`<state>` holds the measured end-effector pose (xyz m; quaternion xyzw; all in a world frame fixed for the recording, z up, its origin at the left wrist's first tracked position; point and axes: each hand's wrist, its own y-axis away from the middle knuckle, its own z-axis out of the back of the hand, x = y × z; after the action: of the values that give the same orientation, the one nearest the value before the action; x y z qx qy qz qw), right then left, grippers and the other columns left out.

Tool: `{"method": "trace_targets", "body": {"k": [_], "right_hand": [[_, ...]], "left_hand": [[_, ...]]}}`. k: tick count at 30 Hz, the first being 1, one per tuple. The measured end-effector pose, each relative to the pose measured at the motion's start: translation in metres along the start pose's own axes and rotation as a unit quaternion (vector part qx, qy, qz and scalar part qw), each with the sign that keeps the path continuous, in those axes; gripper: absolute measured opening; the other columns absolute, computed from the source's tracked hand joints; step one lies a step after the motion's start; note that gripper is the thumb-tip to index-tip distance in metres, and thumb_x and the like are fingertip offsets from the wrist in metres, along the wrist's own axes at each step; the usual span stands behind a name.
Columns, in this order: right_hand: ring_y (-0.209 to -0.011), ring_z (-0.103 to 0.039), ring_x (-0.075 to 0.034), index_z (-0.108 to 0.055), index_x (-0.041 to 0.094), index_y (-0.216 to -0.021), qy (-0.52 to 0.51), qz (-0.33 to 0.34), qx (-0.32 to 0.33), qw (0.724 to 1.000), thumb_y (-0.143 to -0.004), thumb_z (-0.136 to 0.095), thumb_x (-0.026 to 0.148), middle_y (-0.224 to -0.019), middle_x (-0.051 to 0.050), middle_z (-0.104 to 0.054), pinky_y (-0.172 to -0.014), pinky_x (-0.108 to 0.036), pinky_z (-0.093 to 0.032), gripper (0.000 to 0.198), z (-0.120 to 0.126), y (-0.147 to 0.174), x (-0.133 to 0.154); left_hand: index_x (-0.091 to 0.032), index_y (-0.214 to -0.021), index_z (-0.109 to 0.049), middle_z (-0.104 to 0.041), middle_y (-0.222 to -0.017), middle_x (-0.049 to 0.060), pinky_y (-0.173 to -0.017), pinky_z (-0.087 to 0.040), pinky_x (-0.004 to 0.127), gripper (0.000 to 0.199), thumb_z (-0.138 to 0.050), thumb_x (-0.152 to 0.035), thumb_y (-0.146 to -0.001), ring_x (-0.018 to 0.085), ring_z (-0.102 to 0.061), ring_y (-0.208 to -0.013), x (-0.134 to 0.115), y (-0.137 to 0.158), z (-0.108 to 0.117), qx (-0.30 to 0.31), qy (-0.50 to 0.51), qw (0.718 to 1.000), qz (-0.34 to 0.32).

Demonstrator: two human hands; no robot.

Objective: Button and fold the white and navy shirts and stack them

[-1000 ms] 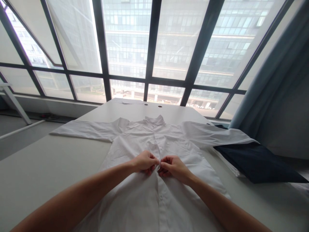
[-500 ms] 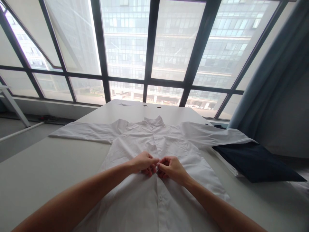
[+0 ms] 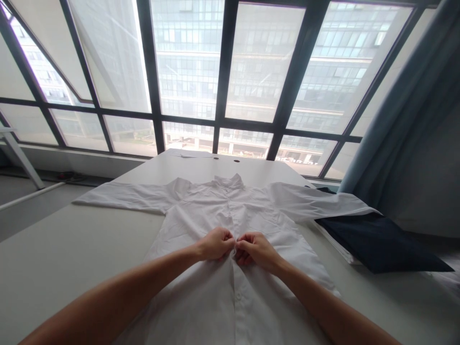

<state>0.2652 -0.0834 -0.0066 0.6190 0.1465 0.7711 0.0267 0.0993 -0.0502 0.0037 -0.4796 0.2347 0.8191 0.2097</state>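
A white long-sleeved shirt (image 3: 201,297) lies front up with its collar (image 3: 229,182) away from me and both sleeves spread sideways. At the middle of its front, my left hand (image 3: 216,243) pinches the fabric by the button strip. My right hand (image 3: 254,249) grips the other side of the strip, its fingertips almost touching the left ones. Whatever small part sits between the fingertips is hidden. Below the hands a button (image 3: 237,297) shows on the strip.
The shirt rests on a white table (image 3: 89,249). To the right, a dark navy folded cloth (image 3: 384,244) lies over white layers, with the right sleeve reaching its edge. Large windows (image 3: 266,67) stand behind the table, and a blue-grey curtain (image 3: 398,110) hangs at the right.
My left hand has turned and its fingers have curled in closer at the button strip. My right hand keeps its place, fingers still closed on the shirt.
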Motion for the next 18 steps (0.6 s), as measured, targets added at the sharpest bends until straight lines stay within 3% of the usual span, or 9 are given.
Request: {"method": "trace_targets", "body": {"k": [3,5,10,12,14,16,18], "right_hand": [[-0.051,-0.064,-0.012,-0.06,0.017,-0.069,0.018,-0.01,-0.01,1.0,-0.076,-0.062,0.035,-0.058,0.0,-0.068,-0.048,-0.019,-0.046,0.019,-0.001,-0.003,-0.001],[-0.049,-0.063,-0.011,-0.059,0.017,-0.068,0.024,-0.012,-0.004,1.0,-0.077,-0.061,0.035,-0.057,0.0,-0.067,-0.047,-0.018,-0.045,0.02,-0.001,-0.004,-0.002],[-0.043,-0.06,-0.01,-0.057,0.017,-0.068,0.059,-0.014,0.026,0.998,-0.078,-0.061,0.03,-0.054,0.002,-0.064,-0.04,-0.017,-0.041,0.017,0.002,-0.001,0.0],[-0.04,-0.058,-0.011,-0.057,0.018,-0.066,0.099,-0.032,0.037,0.994,-0.079,-0.059,0.029,-0.05,0.002,-0.062,-0.038,-0.017,-0.039,0.018,0.005,0.001,0.003],[-0.037,-0.056,-0.012,-0.056,0.018,-0.064,0.155,-0.057,0.051,0.985,-0.081,-0.057,0.03,-0.048,0.001,-0.06,-0.037,-0.019,-0.038,0.022,0.009,0.002,0.007],[-0.037,-0.055,-0.012,-0.056,0.018,-0.063,0.226,-0.048,0.035,0.972,-0.085,-0.055,0.034,-0.047,0.0,-0.06,-0.037,-0.019,-0.037,0.027,0.012,-0.001,0.014],[-0.043,-0.059,-0.013,-0.059,0.017,-0.067,0.317,0.024,-0.034,0.948,-0.087,-0.056,0.039,-0.053,-0.003,-0.064,-0.041,-0.019,-0.037,0.03,0.011,-0.008,0.024]], "left_hand": [[-0.015,-0.065,-0.056,-0.045,-0.045,-0.006,-0.041,-0.027,0.019,0.019,-0.049,-0.021,-0.082,0.008,-0.042,-0.04,0.0,-0.001,0.003,-0.011,-0.057,0.998,-0.018],[-0.014,-0.072,-0.064,-0.056,-0.054,-0.003,-0.048,-0.033,0.02,0.017,-0.052,-0.021,-0.083,0.011,-0.051,-0.051,0.003,-0.002,0.006,-0.04,-0.124,0.99,-0.052],[-0.018,-0.098,-0.072,-0.072,-0.092,0.007,-0.082,-0.047,0.031,0.023,-0.058,-0.033,-0.087,0.023,-0.064,-0.091,0.014,-0.002,0.012,-0.101,-0.326,0.931,-0.131],[-0.018,-0.115,-0.067,-0.066,-0.121,0.012,-0.1,-0.041,0.04,0.032,-0.057,-0.036,-0.09,0.028,-0.056,-0.116,0.02,0.002,0.01,-0.105,-0.384,0.902,-0.167],[-0.016,-0.132,-0.056,-0.048,-0.145,0.016,-0.111,-0.031,0.049,0.045,-0.051,-0.038,-0.094,0.031,-0.041,-0.134,0.025,0.008,0.007,-0.089,-0.419,0.886,-0.18],[-0.014,-0.139,-0.05,-0.039,-0.152,0.018,-0.113,-0.028,0.054,0.05,-0.046,-0.038,-0.096,0.034,-0.035,-0.139,0.024,0.012,0.006,-0.062,-0.44,0.878,-0.18],[-0.014,-0.13,-0.058,-0.049,-0.145,0.018,-0.108,-0.036,0.049,0.043,-0.042,-0.035,-0.097,0.033,-0.045,-0.132,0.018,0.01,0.011,-0.04,-0.439,0.879,-0.183]]}}
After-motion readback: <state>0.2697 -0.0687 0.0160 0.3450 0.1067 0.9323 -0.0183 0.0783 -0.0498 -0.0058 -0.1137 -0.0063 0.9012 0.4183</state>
